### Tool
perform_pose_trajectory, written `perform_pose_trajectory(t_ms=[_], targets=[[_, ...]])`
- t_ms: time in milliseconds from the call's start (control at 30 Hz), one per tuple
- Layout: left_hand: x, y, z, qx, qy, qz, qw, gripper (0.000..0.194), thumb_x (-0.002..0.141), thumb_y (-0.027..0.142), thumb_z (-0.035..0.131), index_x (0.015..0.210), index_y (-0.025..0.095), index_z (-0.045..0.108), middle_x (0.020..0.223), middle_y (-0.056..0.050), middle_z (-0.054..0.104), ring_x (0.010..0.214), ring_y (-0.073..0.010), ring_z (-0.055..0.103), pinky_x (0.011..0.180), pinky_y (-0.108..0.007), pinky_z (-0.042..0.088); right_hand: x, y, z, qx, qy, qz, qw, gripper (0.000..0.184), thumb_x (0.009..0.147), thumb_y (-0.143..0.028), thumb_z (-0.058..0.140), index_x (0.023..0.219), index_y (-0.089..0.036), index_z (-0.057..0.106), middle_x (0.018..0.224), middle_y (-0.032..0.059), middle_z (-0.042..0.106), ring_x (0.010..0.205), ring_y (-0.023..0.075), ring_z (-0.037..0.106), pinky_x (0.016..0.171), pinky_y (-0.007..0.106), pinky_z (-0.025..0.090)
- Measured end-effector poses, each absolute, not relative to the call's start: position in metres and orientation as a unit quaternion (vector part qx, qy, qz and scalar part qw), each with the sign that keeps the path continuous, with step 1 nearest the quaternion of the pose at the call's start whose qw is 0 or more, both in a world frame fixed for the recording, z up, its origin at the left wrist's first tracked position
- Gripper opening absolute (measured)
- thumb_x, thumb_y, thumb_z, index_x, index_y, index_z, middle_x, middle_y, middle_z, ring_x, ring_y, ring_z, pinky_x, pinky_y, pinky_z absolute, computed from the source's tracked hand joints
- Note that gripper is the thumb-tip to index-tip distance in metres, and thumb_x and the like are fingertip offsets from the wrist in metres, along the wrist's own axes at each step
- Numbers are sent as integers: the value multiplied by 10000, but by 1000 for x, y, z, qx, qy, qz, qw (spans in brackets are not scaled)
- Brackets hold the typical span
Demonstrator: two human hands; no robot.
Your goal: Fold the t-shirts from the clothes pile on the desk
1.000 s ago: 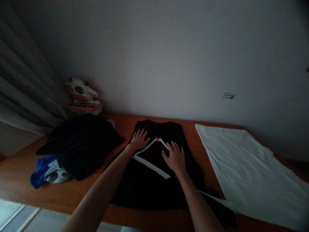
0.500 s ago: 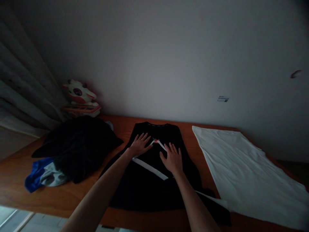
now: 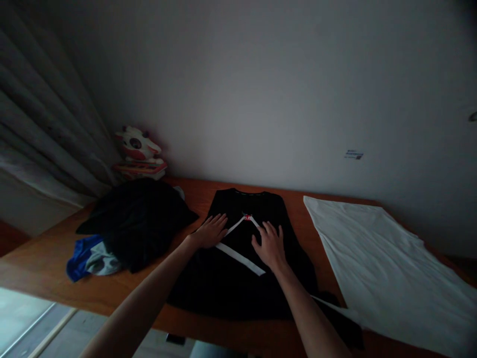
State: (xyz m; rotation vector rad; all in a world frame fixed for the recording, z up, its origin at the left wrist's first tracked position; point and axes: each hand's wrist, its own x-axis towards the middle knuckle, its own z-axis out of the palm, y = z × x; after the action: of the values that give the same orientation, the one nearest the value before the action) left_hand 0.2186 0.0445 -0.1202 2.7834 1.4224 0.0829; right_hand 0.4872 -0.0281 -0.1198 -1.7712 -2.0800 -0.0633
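A black shirt (image 3: 227,278) with white stripes and a small red mark lies flat on the wooden table (image 3: 37,268), its collar toward the wall. My left hand (image 3: 210,231) rests flat on the shirt's left side, fingers spread and pointing right. My right hand (image 3: 271,246) presses flat on the shirt just right of the white stripes. Neither hand grips anything.
A heap of dark clothes (image 3: 137,223) with a blue and grey garment (image 3: 87,256) sits at the left. A white cloth (image 3: 383,263) is spread at the right. A red and white toy (image 3: 137,151) stands by the wall next to a curtain (image 3: 40,134).
My left hand has slid a little down and left across the shirt. The right hand stays nearly in place. The view has shifted slightly to the left.
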Motion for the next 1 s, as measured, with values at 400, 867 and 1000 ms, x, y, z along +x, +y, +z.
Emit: perform_pose_trajectory(t_ms=[400,867,1000], targets=[[212,60,-134,889,449,-32,80,698,1042,579,270,1637,225,178,1696,-155,150,1576,-302,144,1241,-545,176,392,-71,-83,-549,-785,245,149,294,915,-334,674,1158,-171,685,1138,96,753,1096,252,695,950,340,485],[216,26,-119,904,420,74,-11,581,1032,467,412,1520,154,455,1633,-201,353,1526,-341,307,1228,-561,257,450,-126,-43,-464,-838,222,184,380,889,-424,724,1219,-240,683,1201,61,684,1102,242,640,995,392,477],[198,-7,-84,930,346,100,66,434,1039,445,412,1339,213,624,1495,-137,561,1367,-258,543,1169,-448,396,526,-144,-48,-549,-793,180,193,326,885,-393,714,1179,-252,692,1183,65,684,1081,241,654,990,386,493]])
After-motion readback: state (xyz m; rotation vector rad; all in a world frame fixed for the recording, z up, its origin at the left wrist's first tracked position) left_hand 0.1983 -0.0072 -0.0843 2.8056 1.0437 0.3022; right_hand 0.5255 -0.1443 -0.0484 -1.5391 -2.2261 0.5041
